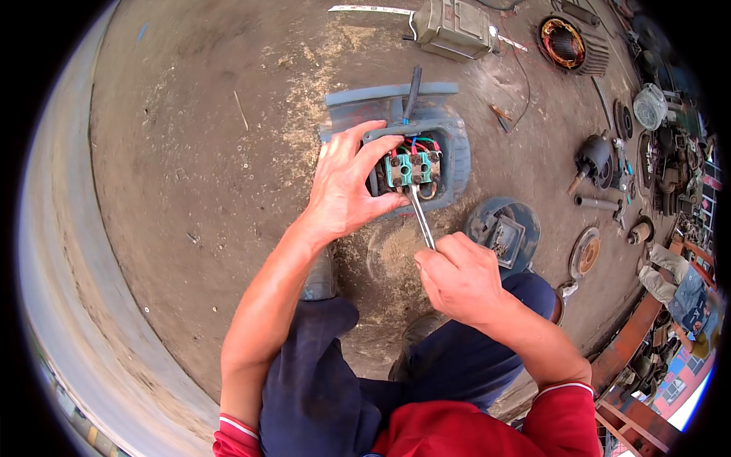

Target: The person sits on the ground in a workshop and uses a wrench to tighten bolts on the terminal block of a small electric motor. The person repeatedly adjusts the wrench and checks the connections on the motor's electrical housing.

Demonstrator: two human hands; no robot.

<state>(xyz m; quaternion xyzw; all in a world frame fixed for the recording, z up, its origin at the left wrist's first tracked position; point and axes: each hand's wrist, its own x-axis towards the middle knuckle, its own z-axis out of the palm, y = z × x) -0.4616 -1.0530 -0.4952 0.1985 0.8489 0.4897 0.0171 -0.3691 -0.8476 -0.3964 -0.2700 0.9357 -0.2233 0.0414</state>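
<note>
On the ground in front of me is a blue-grey electric motor (458, 156) with an open terminal box (426, 202) on it. Inside sits a turquoise terminal block (394, 174) with bolts and nuts, and red, green and blue wires run to it. A dark cable (413, 87) enters the box from the far side. My left hand (340, 185) grips the terminal box from the left, thumb at the near side and fingers over the far rim. My right hand (462, 276) is closed round a silver wrench (422, 219), whose far end meets the block's near row of nuts.
A blue-grey round cover (524, 213) lies by my right knee. Farther off are a grey metal box (449, 32) and a stator with copper windings (562, 44). Motor parts and tools line the right side, where another person (689, 293) is partly visible.
</note>
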